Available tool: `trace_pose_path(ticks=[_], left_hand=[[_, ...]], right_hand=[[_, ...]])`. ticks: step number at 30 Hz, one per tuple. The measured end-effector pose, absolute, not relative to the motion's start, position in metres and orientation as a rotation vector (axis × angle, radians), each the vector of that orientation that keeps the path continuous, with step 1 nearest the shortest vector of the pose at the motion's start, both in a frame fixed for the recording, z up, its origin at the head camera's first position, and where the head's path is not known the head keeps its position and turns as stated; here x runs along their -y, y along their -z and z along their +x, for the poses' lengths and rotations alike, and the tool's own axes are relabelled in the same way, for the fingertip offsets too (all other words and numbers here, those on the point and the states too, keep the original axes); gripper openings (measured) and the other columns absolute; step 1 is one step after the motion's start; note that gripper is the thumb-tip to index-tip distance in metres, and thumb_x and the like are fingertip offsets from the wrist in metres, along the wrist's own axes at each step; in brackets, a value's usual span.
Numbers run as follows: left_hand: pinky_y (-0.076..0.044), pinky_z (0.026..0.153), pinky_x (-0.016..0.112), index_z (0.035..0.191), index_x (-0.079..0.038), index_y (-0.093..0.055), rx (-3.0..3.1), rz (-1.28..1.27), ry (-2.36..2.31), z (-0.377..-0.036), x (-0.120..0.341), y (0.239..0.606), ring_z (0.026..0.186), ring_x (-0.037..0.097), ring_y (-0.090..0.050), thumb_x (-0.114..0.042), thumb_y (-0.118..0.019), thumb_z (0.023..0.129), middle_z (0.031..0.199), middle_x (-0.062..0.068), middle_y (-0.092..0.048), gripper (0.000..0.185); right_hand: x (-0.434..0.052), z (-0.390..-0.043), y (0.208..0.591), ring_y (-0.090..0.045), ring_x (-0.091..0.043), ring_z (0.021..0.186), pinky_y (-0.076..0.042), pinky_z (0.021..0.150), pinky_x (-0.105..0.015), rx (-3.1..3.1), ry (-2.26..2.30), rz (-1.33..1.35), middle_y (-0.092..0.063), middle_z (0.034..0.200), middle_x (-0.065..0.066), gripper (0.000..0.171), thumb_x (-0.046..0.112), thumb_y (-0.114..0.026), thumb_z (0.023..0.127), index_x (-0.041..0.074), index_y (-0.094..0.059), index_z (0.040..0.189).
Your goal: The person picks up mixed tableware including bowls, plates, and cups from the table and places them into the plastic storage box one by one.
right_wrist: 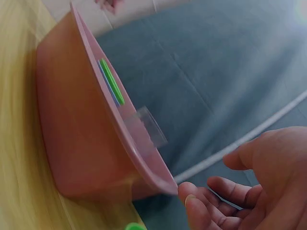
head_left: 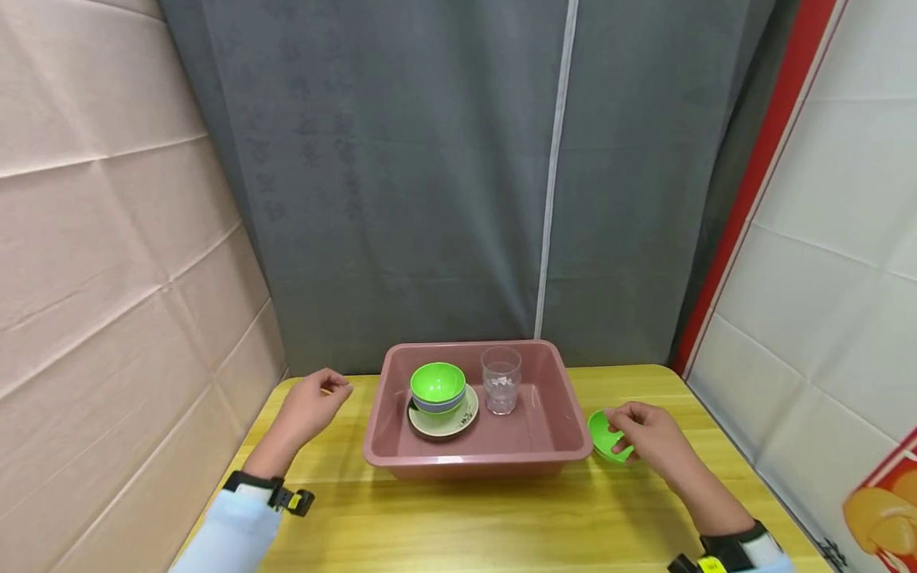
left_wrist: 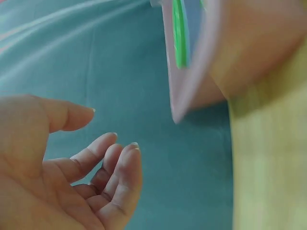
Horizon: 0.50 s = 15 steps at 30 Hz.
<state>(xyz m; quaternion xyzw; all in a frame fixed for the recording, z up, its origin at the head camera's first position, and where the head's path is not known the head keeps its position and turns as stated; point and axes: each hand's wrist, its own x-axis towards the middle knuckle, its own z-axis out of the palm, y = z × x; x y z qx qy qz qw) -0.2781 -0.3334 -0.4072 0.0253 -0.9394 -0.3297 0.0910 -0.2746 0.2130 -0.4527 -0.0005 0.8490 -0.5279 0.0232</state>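
A pink plastic basin [head_left: 478, 462] stands on the table. Inside it, at the left, stacked bowls with a bright green bowl [head_left: 438, 381] on top sit over a white plate [head_left: 467, 411], and a clear drinking glass [head_left: 501, 380] stands to their right. My left hand [head_left: 310, 411] hovers left of the basin, fingers loosely curled around nothing. Over a green dish [head_left: 600, 434] on the table, just right of the basin, is my right hand [head_left: 650, 438]; it partly hides the dish. Its relaxed fingers [right_wrist: 232, 191] hold nothing in the right wrist view.
The yellow wood-grain table [head_left: 458, 525] runs back to a grey curtain [head_left: 401, 175]. A pale cloth wall [head_left: 107, 278] borders it at the left, a white panel [head_left: 809, 334] at the right. Each wrist wears a dark camera strap.
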Motion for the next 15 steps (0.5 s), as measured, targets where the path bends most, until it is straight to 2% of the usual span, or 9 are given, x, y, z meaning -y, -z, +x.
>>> trace_pose_path(ticks=[10, 15], left_hand=[[-0.059, 0.081, 0.047, 0.123, -0.002, -0.072, 2.809, 0.191, 1.010, -0.243, 0.373, 0.439, 0.106, 0.034, -0.071, -0.028, -0.068, 0.111, 0.119, 0.015, -0.075, 0.029], [-0.059, 0.079, 0.045, 0.123, -0.001, -0.072, 2.827, 0.228, 1.095, -0.239, 0.378, 0.457, 0.103, 0.030, -0.071, -0.026, -0.067, 0.111, 0.118, 0.012, -0.075, 0.028]], right_hand=[[-0.242, -0.278, 0.465, -0.074, -0.021, 0.082, -0.062, 0.065, -0.037, -2.700, 1.594, 0.068, -0.071, 0.103, -0.008, 0.039, 0.037, -0.063, 0.114, 0.000, -0.071, 0.109], [-0.250, -0.288, 0.478, -0.073, -0.023, 0.079, -0.061, 0.062, -0.035, -2.827, 1.514, 0.061, -0.072, 0.105, -0.018, 0.040, 0.036, -0.062, 0.115, -0.003, -0.069, 0.109]])
